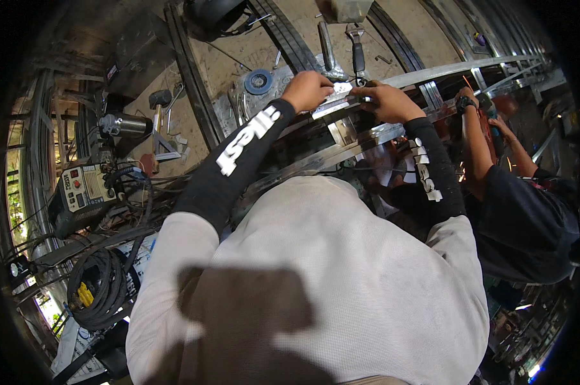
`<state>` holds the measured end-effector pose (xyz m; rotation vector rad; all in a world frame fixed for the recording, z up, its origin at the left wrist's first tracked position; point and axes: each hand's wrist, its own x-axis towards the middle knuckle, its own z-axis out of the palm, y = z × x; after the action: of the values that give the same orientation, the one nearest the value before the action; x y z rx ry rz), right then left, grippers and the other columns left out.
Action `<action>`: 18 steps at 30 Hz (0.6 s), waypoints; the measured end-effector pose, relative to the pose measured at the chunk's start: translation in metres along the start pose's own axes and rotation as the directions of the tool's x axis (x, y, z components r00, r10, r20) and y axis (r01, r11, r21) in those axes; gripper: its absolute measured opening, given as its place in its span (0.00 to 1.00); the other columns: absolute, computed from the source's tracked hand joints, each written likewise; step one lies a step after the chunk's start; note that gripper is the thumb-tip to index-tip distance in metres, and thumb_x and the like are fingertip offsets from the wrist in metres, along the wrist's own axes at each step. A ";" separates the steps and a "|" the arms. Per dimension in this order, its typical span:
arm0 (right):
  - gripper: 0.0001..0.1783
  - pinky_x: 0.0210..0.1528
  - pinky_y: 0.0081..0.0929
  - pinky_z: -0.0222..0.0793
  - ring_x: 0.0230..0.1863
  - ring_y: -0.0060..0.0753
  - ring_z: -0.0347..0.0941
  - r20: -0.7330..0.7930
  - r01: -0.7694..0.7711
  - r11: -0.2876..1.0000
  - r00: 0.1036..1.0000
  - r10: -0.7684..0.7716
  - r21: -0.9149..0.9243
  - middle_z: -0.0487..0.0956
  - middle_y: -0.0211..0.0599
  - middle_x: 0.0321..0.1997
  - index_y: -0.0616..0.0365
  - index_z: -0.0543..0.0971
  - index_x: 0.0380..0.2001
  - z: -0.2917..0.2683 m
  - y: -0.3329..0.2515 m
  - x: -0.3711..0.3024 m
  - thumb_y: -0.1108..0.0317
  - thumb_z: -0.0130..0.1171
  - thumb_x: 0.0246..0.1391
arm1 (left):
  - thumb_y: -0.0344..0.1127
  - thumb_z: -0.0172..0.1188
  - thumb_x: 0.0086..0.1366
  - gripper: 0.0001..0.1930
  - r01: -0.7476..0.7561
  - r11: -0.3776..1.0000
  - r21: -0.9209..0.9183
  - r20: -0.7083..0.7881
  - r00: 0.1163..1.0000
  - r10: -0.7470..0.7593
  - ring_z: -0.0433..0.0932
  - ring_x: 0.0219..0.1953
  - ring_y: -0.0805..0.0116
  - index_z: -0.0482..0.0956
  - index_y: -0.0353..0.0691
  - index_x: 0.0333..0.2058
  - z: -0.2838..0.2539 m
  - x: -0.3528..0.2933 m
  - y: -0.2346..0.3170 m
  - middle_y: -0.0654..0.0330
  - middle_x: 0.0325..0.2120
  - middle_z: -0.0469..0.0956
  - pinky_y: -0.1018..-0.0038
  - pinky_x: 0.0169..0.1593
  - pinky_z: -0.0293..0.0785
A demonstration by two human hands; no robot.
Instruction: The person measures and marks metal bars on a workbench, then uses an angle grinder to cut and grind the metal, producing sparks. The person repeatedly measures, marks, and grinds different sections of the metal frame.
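Along the near edge of the tan surface (pixel 219 64), a shiny bar (pixel 331 110) lay between the two hands, the left hand (pixel 308 92) bent over it with fingertips lowered and the right hand (pixel 392 102) curled at it from the other side; whether either grip was clenched on the bar or on something smaller, I could not tell. Just beyond them lay a wrench (pixel 356 54), with a blue disc (pixel 250 81) beside the left hand and a hammer (pixel 159 98) toward the surface's left edge.
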<state>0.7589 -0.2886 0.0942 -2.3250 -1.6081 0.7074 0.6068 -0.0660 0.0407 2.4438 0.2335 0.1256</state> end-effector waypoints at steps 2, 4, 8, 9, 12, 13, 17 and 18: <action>0.25 0.54 0.48 0.75 0.50 0.61 0.79 -0.031 0.043 0.999 0.999 -0.043 -0.013 0.80 0.55 0.54 0.41 0.81 0.61 0.003 0.000 0.000 0.64 0.67 0.58 | 0.46 0.66 0.64 0.17 0.013 1.000 0.005 0.185 0.983 -0.014 0.86 0.40 0.48 0.88 0.40 0.45 0.009 0.027 -0.001 0.48 0.36 0.87 0.59 0.47 0.79; 0.25 0.53 0.48 0.75 0.49 0.62 0.79 -0.042 0.058 0.998 0.997 -0.059 -0.030 0.80 0.56 0.52 0.41 0.81 0.60 0.004 0.001 0.000 0.64 0.67 0.58 | 0.46 0.68 0.63 0.18 0.043 0.999 0.009 0.286 0.957 -0.044 0.86 0.37 0.50 0.88 0.38 0.43 0.020 0.043 -0.006 0.46 0.35 0.87 0.59 0.45 0.79; 0.24 0.52 0.51 0.75 0.48 0.62 0.79 -0.001 -0.036 0.995 0.999 0.036 -0.097 0.81 0.56 0.51 0.40 0.81 0.59 0.010 0.003 0.004 0.62 0.65 0.57 | 0.44 0.67 0.63 0.17 0.001 1.000 0.012 0.417 0.909 -0.006 0.84 0.33 0.55 0.87 0.34 0.41 0.034 0.063 -0.019 0.46 0.32 0.86 0.60 0.41 0.77; 0.26 0.51 0.50 0.75 0.47 0.59 0.80 -0.035 -0.013 0.994 0.999 0.009 -0.107 0.83 0.53 0.47 0.36 0.80 0.61 0.010 0.004 0.003 0.62 0.64 0.57 | 0.44 0.66 0.64 0.17 -0.013 1.000 0.009 0.424 0.906 0.008 0.84 0.34 0.55 0.87 0.34 0.41 0.035 0.064 -0.021 0.46 0.33 0.86 0.60 0.42 0.77; 0.27 0.50 0.49 0.76 0.46 0.57 0.81 -0.082 0.073 0.994 0.993 -0.079 -0.080 0.84 0.50 0.45 0.34 0.79 0.62 0.010 0.002 0.004 0.60 0.64 0.58 | 0.44 0.65 0.65 0.17 0.026 0.999 0.028 0.463 0.886 -0.037 0.83 0.36 0.55 0.85 0.34 0.39 0.031 0.061 -0.022 0.47 0.34 0.86 0.59 0.43 0.76; 0.27 0.50 0.49 0.76 0.46 0.57 0.81 -0.083 0.096 0.992 0.991 -0.103 -0.078 0.84 0.50 0.45 0.35 0.79 0.62 0.011 -0.002 0.004 0.60 0.64 0.58 | 0.44 0.65 0.65 0.17 0.058 0.997 0.047 0.474 0.878 -0.073 0.83 0.36 0.55 0.85 0.34 0.39 0.026 0.057 -0.023 0.48 0.34 0.86 0.59 0.43 0.76; 0.25 0.49 0.49 0.76 0.45 0.58 0.81 -0.093 0.175 0.984 0.980 -0.178 -0.040 0.83 0.51 0.46 0.36 0.80 0.61 0.018 -0.022 0.010 0.57 0.65 0.59 | 0.42 0.67 0.64 0.14 0.130 0.988 0.080 0.523 0.839 -0.152 0.80 0.33 0.63 0.85 0.35 0.36 0.004 0.036 -0.029 0.55 0.30 0.84 0.62 0.41 0.75; 0.25 0.49 0.49 0.76 0.44 0.58 0.81 -0.101 0.204 0.978 0.973 -0.206 -0.037 0.82 0.51 0.46 0.36 0.80 0.61 0.021 -0.029 0.012 0.57 0.65 0.59 | 0.42 0.68 0.64 0.14 0.141 0.989 0.055 0.528 0.836 -0.148 0.80 0.33 0.64 0.85 0.35 0.36 -0.002 0.028 -0.033 0.55 0.30 0.84 0.63 0.41 0.75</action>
<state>0.7282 -0.2683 0.0862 -2.1326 -1.7857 0.5135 0.6299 -0.0340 0.0218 2.3557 0.1667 -0.6198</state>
